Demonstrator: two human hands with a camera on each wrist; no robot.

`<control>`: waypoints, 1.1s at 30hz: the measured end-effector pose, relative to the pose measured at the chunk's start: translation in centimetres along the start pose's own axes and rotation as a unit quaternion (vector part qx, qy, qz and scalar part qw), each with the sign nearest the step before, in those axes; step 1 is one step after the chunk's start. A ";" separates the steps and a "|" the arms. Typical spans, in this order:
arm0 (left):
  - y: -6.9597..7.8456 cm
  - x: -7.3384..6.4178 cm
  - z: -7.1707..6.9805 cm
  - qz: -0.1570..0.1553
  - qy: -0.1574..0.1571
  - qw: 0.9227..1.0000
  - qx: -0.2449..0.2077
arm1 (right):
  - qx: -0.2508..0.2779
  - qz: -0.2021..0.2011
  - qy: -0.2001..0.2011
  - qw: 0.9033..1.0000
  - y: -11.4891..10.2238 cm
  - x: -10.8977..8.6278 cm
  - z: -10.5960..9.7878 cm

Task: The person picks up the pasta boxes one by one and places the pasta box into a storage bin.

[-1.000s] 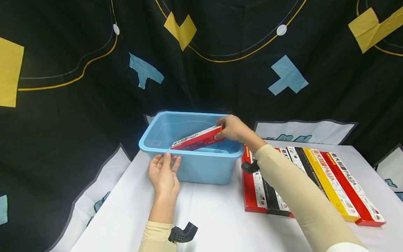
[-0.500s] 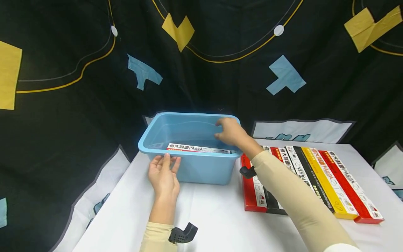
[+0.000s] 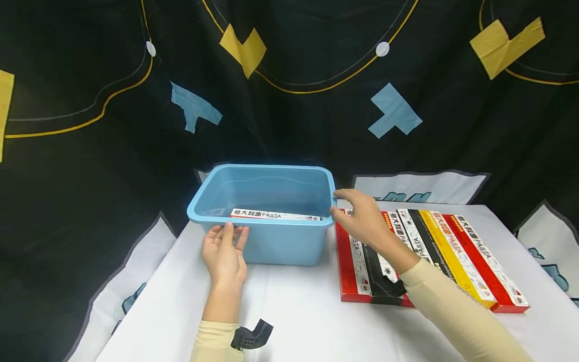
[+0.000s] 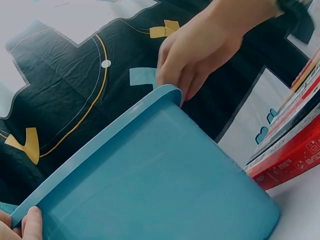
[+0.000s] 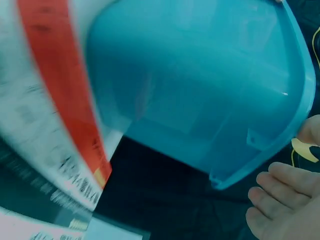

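A pasta box [image 3: 271, 214] with a white printed side lies low inside the blue plastic bin [image 3: 280, 244]. At the bin's near left rim, my left hand [image 3: 224, 256] pinches the edge between thumb and fingers. My right hand [image 3: 364, 218] is by the bin's right rim and holds nothing. Its fingers look straight and loose in the right wrist view, with the thumb close to the rim; whether it touches cannot be told. Several more pasta boxes [image 3: 470, 251] in red, black and yellow lie side by side to the right, partly behind my right arm.
The bin stands on a white-covered table [image 3: 289, 311]. Behind it hangs a black cloth [image 3: 289, 130] with yellow and blue shapes. A black wrist band [image 3: 252, 336] sits on my left sleeve.
My right hand let go of the pasta box, which dropped flat into the bin. Then the hand came out over the right rim. The left hand stayed on the rim.
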State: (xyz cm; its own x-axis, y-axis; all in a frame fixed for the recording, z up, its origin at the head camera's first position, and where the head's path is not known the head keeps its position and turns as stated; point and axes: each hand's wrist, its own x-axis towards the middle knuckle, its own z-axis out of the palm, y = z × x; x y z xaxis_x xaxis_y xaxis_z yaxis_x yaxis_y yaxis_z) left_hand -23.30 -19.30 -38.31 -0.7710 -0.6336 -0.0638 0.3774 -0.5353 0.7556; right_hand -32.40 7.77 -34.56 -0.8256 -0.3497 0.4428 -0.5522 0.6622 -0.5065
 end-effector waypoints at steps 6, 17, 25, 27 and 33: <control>-0.1 0.2 -0.1 0.000 -0.007 1.000 0.010 | -0.043 0.009 0.021 0.999 1.8 -4.0 -2.2; 0.0 0.4 -0.2 -0.001 -0.016 1.000 -0.001 | -0.080 0.047 0.080 0.992 7.2 -11.5 -6.8; 0.0 0.6 -0.3 0.003 -0.024 1.000 -0.019 | -0.123 0.146 0.093 0.977 12.3 -15.5 -9.9; 0.0 0.7 -0.3 0.009 -0.025 0.999 -0.022 | -0.132 0.185 0.080 0.970 13.7 -16.1 -10.6; -0.1 0.6 -0.1 0.005 -0.017 1.000 -0.025 | -0.157 0.295 0.032 0.942 18.3 -18.3 -12.4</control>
State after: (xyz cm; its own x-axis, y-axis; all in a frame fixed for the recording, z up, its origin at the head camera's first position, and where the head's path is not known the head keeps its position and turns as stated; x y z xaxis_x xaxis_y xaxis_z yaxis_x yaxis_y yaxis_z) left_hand -23.72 -19.71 -38.50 -0.7839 -0.6200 -0.0334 0.4101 -0.5574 0.7219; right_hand -25.93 34.53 -42.78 -0.9638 0.1750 0.2010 0.0712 0.8959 -0.4385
